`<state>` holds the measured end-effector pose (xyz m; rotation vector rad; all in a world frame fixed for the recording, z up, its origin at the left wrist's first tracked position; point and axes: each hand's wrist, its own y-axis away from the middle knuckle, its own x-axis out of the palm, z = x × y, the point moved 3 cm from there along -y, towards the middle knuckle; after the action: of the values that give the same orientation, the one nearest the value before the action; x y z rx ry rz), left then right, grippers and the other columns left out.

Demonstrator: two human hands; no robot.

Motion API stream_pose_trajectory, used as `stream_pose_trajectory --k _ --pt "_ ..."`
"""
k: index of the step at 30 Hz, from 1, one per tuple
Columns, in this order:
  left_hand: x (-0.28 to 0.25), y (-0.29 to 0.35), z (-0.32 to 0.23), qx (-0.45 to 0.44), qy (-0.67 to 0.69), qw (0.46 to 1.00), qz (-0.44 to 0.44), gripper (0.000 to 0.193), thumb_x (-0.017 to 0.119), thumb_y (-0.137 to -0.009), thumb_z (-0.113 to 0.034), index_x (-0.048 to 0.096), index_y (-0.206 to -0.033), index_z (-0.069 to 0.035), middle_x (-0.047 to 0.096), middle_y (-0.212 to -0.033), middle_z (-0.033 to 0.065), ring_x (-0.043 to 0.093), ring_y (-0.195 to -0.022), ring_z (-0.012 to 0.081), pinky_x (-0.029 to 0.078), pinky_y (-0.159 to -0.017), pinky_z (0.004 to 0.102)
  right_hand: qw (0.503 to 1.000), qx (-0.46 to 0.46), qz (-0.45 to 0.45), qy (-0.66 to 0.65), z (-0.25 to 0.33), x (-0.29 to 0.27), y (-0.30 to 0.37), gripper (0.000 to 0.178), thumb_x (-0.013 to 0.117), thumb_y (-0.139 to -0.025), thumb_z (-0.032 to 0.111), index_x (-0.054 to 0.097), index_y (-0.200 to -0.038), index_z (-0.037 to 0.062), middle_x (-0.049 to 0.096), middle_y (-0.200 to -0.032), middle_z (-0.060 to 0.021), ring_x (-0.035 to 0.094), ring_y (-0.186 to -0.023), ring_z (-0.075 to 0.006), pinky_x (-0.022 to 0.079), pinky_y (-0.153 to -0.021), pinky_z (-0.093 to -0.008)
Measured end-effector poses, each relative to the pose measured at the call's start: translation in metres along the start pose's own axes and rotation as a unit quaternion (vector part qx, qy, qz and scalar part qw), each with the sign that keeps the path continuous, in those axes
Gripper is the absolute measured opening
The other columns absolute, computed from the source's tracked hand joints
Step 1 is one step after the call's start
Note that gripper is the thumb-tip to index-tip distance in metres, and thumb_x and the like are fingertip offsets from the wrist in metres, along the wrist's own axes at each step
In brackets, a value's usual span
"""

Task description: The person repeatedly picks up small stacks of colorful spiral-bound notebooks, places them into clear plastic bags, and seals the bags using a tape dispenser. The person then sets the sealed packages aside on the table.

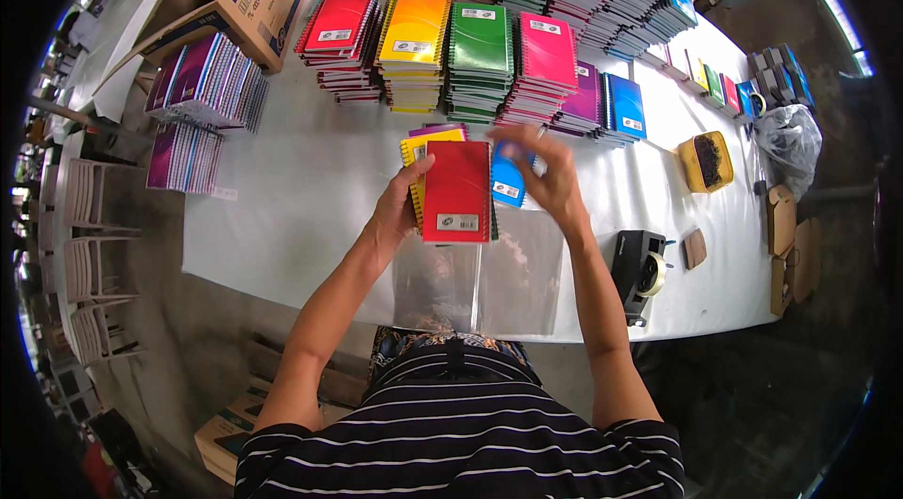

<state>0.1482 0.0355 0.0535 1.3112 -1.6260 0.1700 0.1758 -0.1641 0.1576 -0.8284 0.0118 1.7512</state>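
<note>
My left hand is closed on the left edge of a small fanned stack of spiral notebooks. A red notebook lies on top. Behind it a yellow notebook sticks out at the left, and slivers of purple and green covers show at its edges. A tilted blue notebook shows at the stack's right side. My right hand is bent around the upper right of the blue notebook, its fingertips slightly blurred. Clear plastic sleeves lie on the table under and in front of the stack.
Stacks of red, yellow, green, pink, purple and blue notebooks stand across the white table. Purple notebooks and a cardboard box are at left. A tape dispenser and a yellow tub lie right.
</note>
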Motion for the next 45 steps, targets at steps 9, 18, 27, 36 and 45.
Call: stream_pose_trajectory --k 9,18,27,36,45 --pt "0.008 -0.018 0.019 0.028 -0.028 0.999 0.023 0.051 0.075 -0.081 -0.026 0.055 -0.124 -0.005 0.064 -0.112 0.0088 0.065 -0.099 0.0205 0.055 -0.088 0.037 0.984 -0.07 -0.036 0.161 -0.028 -0.017 -0.008 0.029 0.07 -0.081 0.008 0.071 -0.11 0.0087 0.064 -0.126 -0.0081 0.057 -0.12 -0.0237 0.035 -0.109 -0.0458" --pt "0.017 -0.054 0.014 0.069 0.022 0.997 0.023 0.076 0.076 -0.078 -0.053 0.046 -0.133 -0.01 0.057 -0.124 0.0071 0.056 -0.115 0.0204 0.048 -0.098 0.0395 0.906 -0.108 -0.145 0.383 -0.09 -0.042 -0.042 0.022 0.063 -0.084 0.006 0.071 -0.103 0.0104 0.072 -0.108 -0.0064 0.065 -0.11 -0.0205 0.036 -0.107 -0.0446" --pt "0.027 -0.061 0.016 0.076 -0.02 0.994 0.079 0.091 0.05 -0.081 -0.077 0.043 -0.14 -0.008 0.053 -0.134 0.0098 0.052 -0.122 0.0219 0.043 -0.104 0.0385 0.956 -0.035 -0.17 0.235 -0.088 -0.063 -0.039 0.021 0.066 -0.083 0.007 0.073 -0.102 0.0127 0.073 -0.103 -0.0035 0.069 -0.1 -0.0187 0.037 -0.107 -0.0446" --pt "0.006 -0.046 -0.001 0.063 0.057 0.992 0.095 0.069 0.059 -0.088 -0.058 0.048 -0.132 -0.006 0.062 -0.12 0.0124 0.063 -0.107 0.0232 0.052 -0.093 0.0379 0.958 -0.199 0.06 0.199 0.017 0.032 0.025 0.023 0.071 -0.078 0.008 0.071 -0.099 0.0159 0.071 -0.103 -0.0012 0.065 -0.101 -0.0179 0.042 -0.101 -0.0455" --pt "0.007 -0.017 -0.033 0.081 0.065 0.992 0.067 0.058 0.064 -0.09 -0.044 0.049 -0.132 -0.006 0.063 -0.12 0.0115 0.064 -0.105 0.02 0.054 -0.09 0.0365 0.9 -0.164 -0.085 0.396 -0.076 0.019 -0.09 0.022 0.066 -0.077 0.006 0.069 -0.099 0.0096 0.071 -0.108 -0.0073 0.064 -0.105 -0.0228 0.035 -0.107 -0.0426"
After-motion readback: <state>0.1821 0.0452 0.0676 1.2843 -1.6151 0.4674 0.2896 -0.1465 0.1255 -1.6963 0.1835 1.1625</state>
